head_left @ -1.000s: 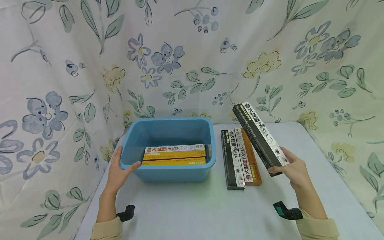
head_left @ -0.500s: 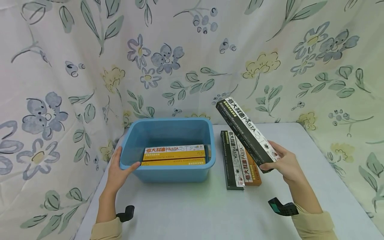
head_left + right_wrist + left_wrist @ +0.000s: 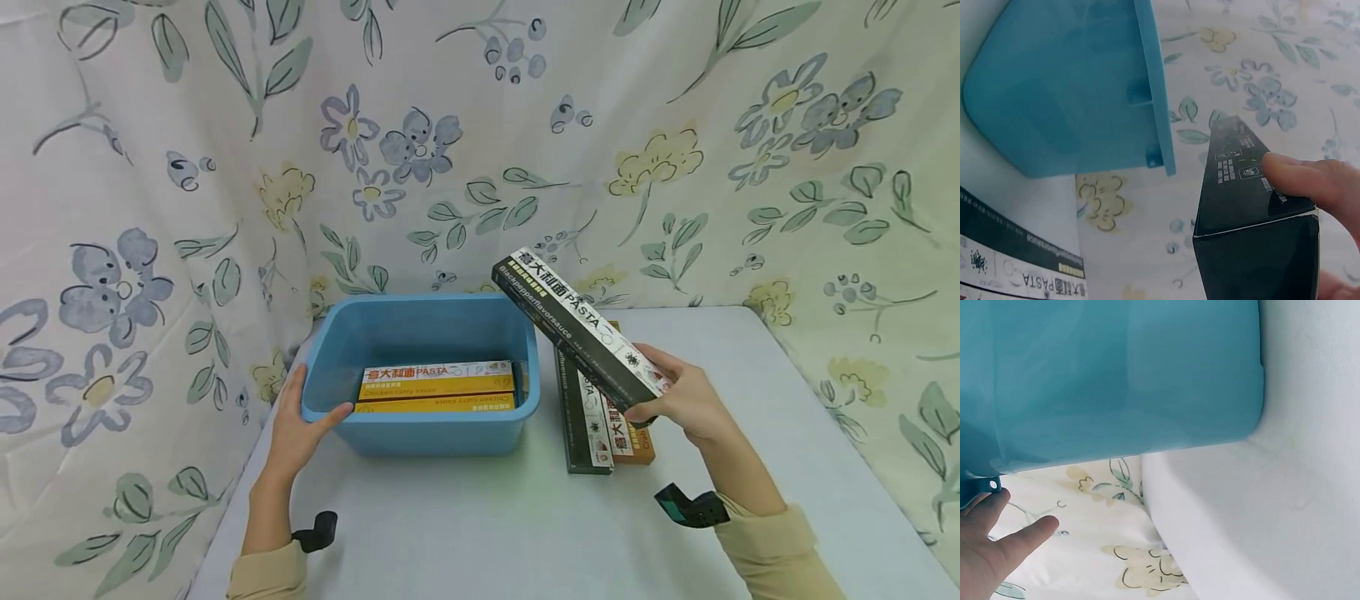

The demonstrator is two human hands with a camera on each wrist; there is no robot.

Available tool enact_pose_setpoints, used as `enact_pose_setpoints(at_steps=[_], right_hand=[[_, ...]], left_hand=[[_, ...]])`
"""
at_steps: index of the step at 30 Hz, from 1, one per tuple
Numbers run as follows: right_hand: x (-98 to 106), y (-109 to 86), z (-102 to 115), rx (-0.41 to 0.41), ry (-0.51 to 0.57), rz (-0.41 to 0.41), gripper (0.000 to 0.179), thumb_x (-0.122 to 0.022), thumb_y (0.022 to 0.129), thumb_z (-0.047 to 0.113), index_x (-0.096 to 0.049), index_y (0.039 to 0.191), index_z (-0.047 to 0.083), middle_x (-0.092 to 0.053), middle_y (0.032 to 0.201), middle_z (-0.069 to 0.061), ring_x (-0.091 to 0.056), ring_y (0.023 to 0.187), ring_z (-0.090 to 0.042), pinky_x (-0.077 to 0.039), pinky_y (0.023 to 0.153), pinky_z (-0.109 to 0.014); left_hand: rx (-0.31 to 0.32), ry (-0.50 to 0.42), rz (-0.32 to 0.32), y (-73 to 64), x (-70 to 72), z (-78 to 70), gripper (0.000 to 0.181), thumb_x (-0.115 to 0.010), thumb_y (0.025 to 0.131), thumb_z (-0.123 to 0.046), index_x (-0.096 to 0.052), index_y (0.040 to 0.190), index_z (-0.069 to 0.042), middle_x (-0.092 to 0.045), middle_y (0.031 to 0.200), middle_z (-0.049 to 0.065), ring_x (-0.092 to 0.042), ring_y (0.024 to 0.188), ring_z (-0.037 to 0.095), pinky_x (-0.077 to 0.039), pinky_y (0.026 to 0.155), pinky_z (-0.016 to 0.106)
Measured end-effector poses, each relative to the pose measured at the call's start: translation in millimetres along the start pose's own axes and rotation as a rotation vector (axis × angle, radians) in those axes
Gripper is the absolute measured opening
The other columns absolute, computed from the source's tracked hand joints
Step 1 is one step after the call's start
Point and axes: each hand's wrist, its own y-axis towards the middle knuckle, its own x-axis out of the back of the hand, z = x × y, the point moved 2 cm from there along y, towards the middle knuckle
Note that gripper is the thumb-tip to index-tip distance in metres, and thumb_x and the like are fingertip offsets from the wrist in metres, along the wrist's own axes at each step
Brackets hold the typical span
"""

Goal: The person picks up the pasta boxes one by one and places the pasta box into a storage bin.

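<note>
Evidently the floral curtain [image 3: 480, 125] hangs behind the blue plastic tub [image 3: 427, 437], and the white table [image 3: 465, 533] bears the tub, its opening upward. Inside the tub lie at least two yellow chicken-curry pasta boxes [image 3: 435, 387], lengthwise along its front wall, probably because they fit best that way. To the tub's right a black-pepper pasta box [image 3: 587, 433] and an orange pasta box [image 3: 630, 437] lie side by side, partly covered from view. The held black-pepper pasta box [image 3: 573, 329] is raised and tilted, its far end up near the tub's back right corner, likely to keep it above the rim. Right of the tub, the right hand [image 3: 686, 396] has thumb and fingers clamped on that box's near end, leaving most of its length free. At the tub's front left corner, the left hand [image 3: 296, 421] touches the rim, thumb and fingers straight and spread apart, perhaps steadying it.
</note>
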Motion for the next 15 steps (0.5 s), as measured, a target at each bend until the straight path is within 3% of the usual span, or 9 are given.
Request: enact_pose_setpoints(at_steps=[15], right_hand=[[-23.3,13.3,19.8,0.039,-0.019,0.133,0.102,-0.083,0.058,-0.007,-0.036,0.149,0.002,-0.041,0.136,-0.026,-0.043,0.106,-0.033,-0.049,0.075,-0.029]], left_hand=[[0.006,0.005,0.006,0.7,-0.5,0.6,0.103,-0.071,0.086,-0.035,-0.001,0.158,-0.014,-0.001,0.161,0.019,-0.01,0.144,0.046,-0.019,0.107,0.069]])
